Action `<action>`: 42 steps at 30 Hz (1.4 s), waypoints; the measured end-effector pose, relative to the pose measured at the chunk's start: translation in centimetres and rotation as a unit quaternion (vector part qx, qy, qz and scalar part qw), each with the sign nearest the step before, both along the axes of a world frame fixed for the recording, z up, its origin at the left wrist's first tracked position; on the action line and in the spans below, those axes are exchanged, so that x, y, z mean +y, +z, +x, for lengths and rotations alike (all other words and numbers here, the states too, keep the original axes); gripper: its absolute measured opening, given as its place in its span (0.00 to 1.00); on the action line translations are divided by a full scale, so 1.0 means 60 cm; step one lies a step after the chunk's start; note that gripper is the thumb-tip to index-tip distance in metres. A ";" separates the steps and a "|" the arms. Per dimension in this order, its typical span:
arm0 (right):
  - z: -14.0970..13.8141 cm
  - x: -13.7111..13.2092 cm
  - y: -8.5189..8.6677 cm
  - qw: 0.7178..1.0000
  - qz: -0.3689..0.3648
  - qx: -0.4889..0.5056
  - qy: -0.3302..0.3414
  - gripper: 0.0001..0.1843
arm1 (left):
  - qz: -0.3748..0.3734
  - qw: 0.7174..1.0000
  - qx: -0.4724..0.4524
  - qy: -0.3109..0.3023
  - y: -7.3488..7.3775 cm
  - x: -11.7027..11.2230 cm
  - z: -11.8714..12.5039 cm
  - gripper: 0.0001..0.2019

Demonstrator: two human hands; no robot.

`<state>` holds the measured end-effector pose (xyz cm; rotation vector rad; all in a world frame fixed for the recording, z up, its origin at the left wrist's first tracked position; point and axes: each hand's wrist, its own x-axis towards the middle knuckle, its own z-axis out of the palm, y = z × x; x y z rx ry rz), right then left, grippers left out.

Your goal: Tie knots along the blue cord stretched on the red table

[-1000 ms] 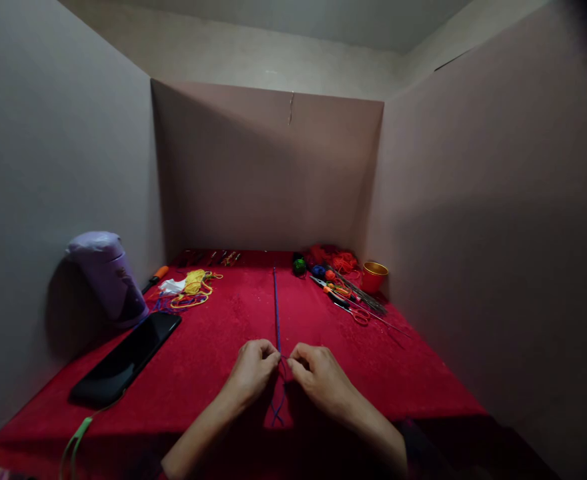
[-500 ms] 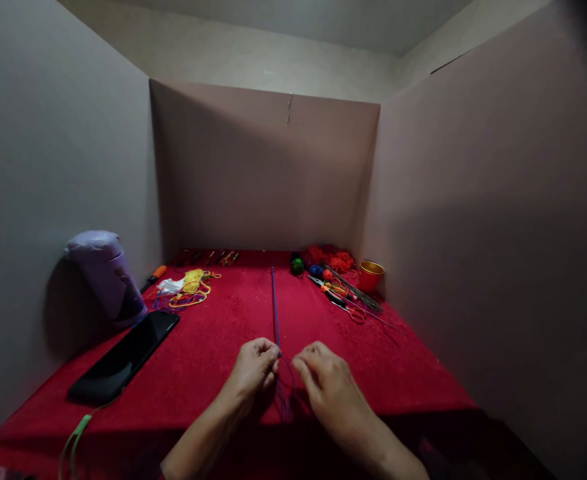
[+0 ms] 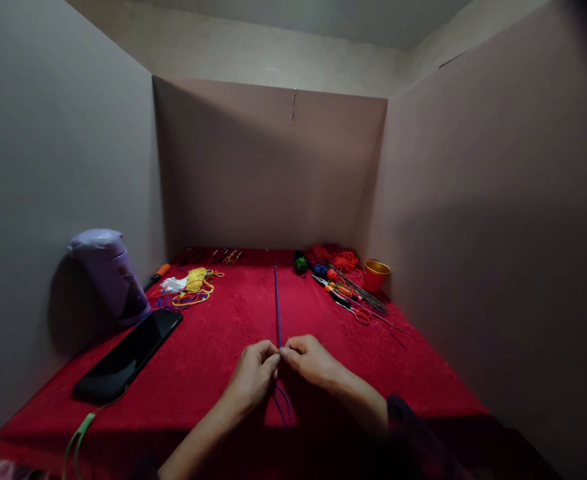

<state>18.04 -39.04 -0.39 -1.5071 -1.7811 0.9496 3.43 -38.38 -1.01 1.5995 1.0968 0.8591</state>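
A blue-purple cord [image 3: 278,307] runs straight toward me from a fixed point far back on the red cloth. At its near end my left hand [image 3: 254,375] pinches it between thumb and fingers. My right hand [image 3: 309,359] meets the left there, its thumb and fingertips also closed on the cord. Loose cord tails hang below the fingers over the red cloth. Exactly how the strands cross between the fingertips is hidden.
To the left are a black phone [image 3: 128,357], a purple bottle [image 3: 111,277] and yellow yarn [image 3: 198,283]. Pliers [image 3: 329,288], red-handled scissors [image 3: 361,315], yarn balls [image 3: 300,266] and a red cup [image 3: 375,277] lie to the right. Grey panels [image 3: 268,167] enclose the table.
My right hand has moved left and now touches the cord beside my left hand. The loose loop of cord between the hands has drawn in. The view has shifted slightly.
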 end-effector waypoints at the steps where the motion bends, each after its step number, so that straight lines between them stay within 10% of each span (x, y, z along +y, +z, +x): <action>1: 0.001 0.000 0.000 1.000 -0.001 -0.005 0.005 0.15 | 0.036 0.999 0.028 0.004 -0.001 -0.001 -0.001 0.10; 12: -0.003 -0.002 0.001 0.998 -0.062 0.024 -0.005 0.12 | 0.232 0.909 0.342 0.055 0.034 -0.055 -0.009 0.11; 20: 0.000 -0.013 0.005 0.987 -0.111 0.119 -0.002 0.10 | 0.378 0.834 0.402 0.010 -0.028 -0.116 0.012 0.15; 25: 0.007 -0.015 -0.001 0.976 -0.126 0.175 0.008 0.04 | 0.359 0.891 0.278 0.018 -0.014 -0.108 0.004 0.12; 31: 0.010 -0.013 -0.009 0.976 -0.126 0.179 0.015 0.05 | 0.165 0.978 0.078 0.097 0.010 -0.056 -0.003 0.12; 42: 0.006 -0.015 -0.011 0.988 -0.080 0.133 0.005 0.03 | 0.060 0.991 0.118 0.007 0.007 -0.001 0.001 0.13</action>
